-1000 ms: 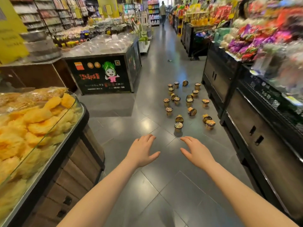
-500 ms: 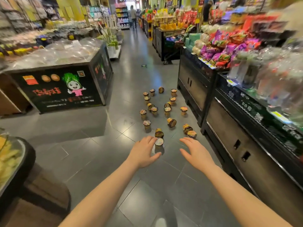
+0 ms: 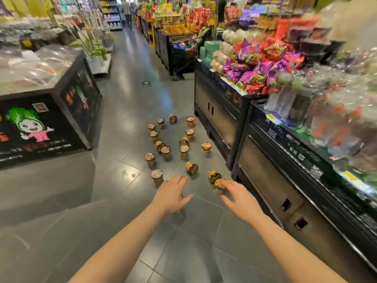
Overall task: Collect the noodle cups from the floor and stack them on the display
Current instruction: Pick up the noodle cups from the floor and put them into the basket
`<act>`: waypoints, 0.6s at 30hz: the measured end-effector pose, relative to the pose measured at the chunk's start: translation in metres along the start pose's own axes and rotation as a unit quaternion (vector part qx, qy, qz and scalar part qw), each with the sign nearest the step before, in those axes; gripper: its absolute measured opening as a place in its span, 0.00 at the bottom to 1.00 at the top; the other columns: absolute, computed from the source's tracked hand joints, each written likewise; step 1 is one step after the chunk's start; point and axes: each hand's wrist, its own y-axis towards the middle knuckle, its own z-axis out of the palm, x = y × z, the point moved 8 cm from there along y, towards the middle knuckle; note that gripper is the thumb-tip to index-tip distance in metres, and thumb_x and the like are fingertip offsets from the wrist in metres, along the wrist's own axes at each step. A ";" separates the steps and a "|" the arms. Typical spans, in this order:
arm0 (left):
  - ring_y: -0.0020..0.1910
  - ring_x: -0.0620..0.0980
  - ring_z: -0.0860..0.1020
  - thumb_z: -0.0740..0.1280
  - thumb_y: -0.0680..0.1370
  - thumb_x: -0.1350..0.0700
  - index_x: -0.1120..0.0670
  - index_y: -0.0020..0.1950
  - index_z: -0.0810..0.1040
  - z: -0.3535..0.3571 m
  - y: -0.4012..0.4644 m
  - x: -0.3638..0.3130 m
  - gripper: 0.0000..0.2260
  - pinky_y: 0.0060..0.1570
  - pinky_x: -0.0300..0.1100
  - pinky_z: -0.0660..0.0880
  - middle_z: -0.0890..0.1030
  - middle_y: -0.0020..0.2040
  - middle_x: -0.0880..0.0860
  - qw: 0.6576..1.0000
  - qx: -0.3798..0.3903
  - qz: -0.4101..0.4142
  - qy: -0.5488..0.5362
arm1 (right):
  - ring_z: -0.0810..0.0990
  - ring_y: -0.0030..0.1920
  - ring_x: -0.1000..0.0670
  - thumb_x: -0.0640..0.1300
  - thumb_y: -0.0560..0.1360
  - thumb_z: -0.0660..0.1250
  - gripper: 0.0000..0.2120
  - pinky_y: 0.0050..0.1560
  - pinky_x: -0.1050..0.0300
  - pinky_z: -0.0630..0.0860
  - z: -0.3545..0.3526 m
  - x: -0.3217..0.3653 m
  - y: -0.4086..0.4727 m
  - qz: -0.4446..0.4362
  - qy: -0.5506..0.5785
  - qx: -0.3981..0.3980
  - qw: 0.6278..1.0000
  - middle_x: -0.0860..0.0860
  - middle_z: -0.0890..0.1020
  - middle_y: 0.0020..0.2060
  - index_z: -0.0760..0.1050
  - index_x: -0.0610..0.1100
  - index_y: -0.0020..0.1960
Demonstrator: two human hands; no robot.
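Observation:
Several noodle cups (image 3: 184,150) lie scattered on the grey tiled floor of the aisle, some upright, some tipped on their sides. My left hand (image 3: 171,194) is held out flat over the floor, fingers relaxed, and covers most of a cup beneath it. An upright cup (image 3: 156,175) stands just left of its fingertips. My right hand (image 3: 242,199) is stretched out open, its fingertips beside the nearest right-hand cup (image 3: 219,185). Neither hand holds anything. The black display stand (image 3: 271,172) with stocked goods runs along the right.
A black display island (image 3: 61,119) with a cartoon cabbage picture stands on the left. More black cabinets (image 3: 216,111) with bagged snacks line the right side. A person (image 3: 126,11) walks far down the aisle. A small green sticker (image 3: 146,83) lies on the floor.
The view has moved forward and turned left to right along the aisle; the cups are closer. Both hands now reach the nearest cups, the left one over a cup.

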 end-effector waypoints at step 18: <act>0.67 0.50 0.69 0.43 0.71 0.32 0.50 0.76 0.62 0.084 0.322 0.080 0.38 0.61 0.47 0.70 0.68 0.70 0.49 0.995 0.068 -0.052 -0.051 | 0.67 0.69 0.53 0.58 0.78 0.62 0.27 0.68 0.60 0.64 0.004 -0.169 0.296 0.030 0.017 0.100 0.994 0.55 0.69 0.71 0.63 0.51 0.75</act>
